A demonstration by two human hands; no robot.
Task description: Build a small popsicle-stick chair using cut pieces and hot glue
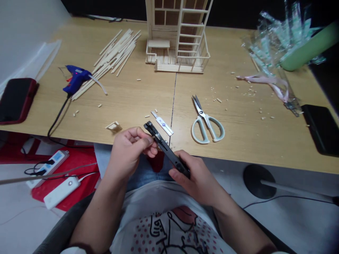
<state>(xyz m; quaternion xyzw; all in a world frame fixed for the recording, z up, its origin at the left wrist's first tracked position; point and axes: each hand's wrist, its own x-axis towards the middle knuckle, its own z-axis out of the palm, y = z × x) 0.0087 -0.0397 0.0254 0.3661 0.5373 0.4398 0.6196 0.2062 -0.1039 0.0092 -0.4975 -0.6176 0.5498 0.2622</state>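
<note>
My right hand (194, 174) is wrapped round the handles of a black hand cutter (166, 150), which points up and left at the table's front edge. Close to its jaws, my left hand (134, 144) is closed in a pinch; whatever sits between the fingertips is too small to make out. Just beyond the cutter lies a small white craft knife (164, 125) with its blade out. Scissors (203, 121) with pale handles rest partly spread to the right. A tiny wooden frame piece (113, 126) stands left of my left hand.
A wooden model house (178, 38) with a ladder stands at the back. Left are wooden sticks (116, 53), a blue glue gun (76, 79) and a phone (17, 100). Right are plastic wrappers (275, 42), a green cylinder (309, 47), a pink ribbon (267, 81) and a black phone-like slab (321, 128).
</note>
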